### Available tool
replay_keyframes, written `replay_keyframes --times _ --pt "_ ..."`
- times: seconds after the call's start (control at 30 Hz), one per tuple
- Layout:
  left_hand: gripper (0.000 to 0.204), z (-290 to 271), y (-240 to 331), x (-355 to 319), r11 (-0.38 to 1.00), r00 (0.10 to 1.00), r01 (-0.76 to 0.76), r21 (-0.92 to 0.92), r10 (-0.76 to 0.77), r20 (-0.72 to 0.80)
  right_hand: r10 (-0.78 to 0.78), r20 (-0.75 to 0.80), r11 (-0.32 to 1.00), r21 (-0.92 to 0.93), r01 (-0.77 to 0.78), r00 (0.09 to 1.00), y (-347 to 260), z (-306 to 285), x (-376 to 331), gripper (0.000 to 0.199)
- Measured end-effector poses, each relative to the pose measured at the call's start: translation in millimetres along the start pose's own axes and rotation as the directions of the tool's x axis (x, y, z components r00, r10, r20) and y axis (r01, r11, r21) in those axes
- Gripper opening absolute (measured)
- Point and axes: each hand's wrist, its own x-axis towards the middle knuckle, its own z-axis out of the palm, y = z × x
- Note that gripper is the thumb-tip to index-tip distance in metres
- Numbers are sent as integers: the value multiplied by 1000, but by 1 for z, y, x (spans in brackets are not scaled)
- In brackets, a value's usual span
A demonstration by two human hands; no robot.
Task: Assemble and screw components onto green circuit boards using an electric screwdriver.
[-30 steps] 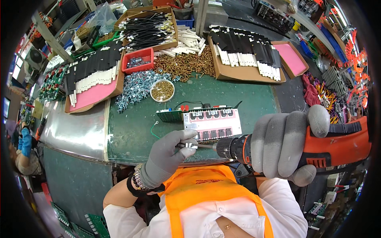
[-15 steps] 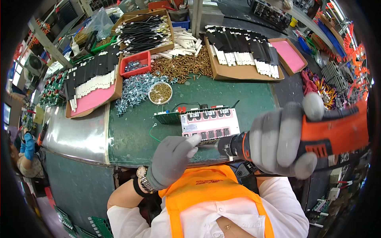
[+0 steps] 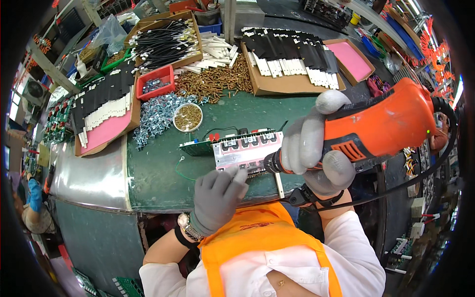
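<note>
watching this from the side, the right hand [image 3: 316, 153] is wrapped tight around an orange driver [image 3: 376, 128], with the nose of it pointed at the near right edge of the metal plate [image 3: 246, 150]. that plate sits on a green board [image 3: 198, 146] in the middle of the green desk [image 3: 153, 171], right in front of the person. the left hand [image 3: 217, 195] has its gloved fingers curled down onto the plate's near edge. looks like it's pinching or steadying something small there, but i can't tell what, the fingers hide it.

what worries me: those left fingertips are just beside the bit. if the driver skips off a screw head, it goes either into the glove or across the plate and into the board under it. glove fabric near a spinning bit can also get grabbed.

second thing, the plate and board aren't clamped as far as i can see, only that one hand holds them. a hard push could slide the whole stack sideways or twist it.

also the black cord [image 3: 425, 173] hangs off the back of the driver past the desk edge, so a snag could jerk the aim. the small bowl [image 3: 188, 117] of screws is well clear at least.
</note>
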Motion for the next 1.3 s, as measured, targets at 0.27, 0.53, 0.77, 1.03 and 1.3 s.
replay_keyframes --times 0.27,0.53,0.77,1.03,1.3 --pt "48 23 27 -11 992 995 77 99 -82 51 -34 62 997 -74 38 997 7 1 4 65" --pt "48 25 28 -12 992 997 73 103 -77 33 -83 134 989 -114 99 987 1 -14 5 64" --pt "46 26 30 -13 992 997 73 101 -74 11 -100 111 991 -78 109 989 3 -10 9 64" --pt "42 28 30 -14 992 996 85 92 -85 -7 -102 96 995 -11 103 990 5 -4 10 65" --pt "30 7 6 9 977 985 157 -141 -165 -49 -94 108 995 -11 96 990 5 -11 9 65"
